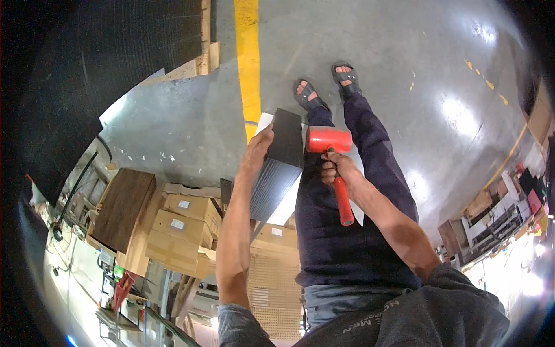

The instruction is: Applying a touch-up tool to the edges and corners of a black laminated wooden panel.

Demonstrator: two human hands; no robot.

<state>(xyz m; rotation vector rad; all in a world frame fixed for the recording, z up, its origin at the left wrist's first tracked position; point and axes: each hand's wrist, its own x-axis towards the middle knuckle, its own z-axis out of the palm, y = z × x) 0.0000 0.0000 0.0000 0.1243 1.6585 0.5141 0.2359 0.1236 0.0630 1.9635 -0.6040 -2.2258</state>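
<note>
My left hand (258, 151) grips the left edge of a black wood-grain box-like piece (276, 179), held in front of my legs. Part of its underside and far end is out of sight. A white flat surface (281, 211) shows beside and below the piece. My right hand (340, 167) is wrapped round the handle of a red mallet (329, 140). The mallet's head is close to the right side of the black piece; I cannot tell whether they touch. Its red grip end points back toward me.
A large black wood-grain panel (133, 52) fills the upper left. Cardboard boxes (179, 228) and a dark brown wooden block (124, 207) lie at the lower left. A yellow line (247, 63) crosses the grey floor (393, 52). Stacked boards and clutter (491, 208) line the right.
</note>
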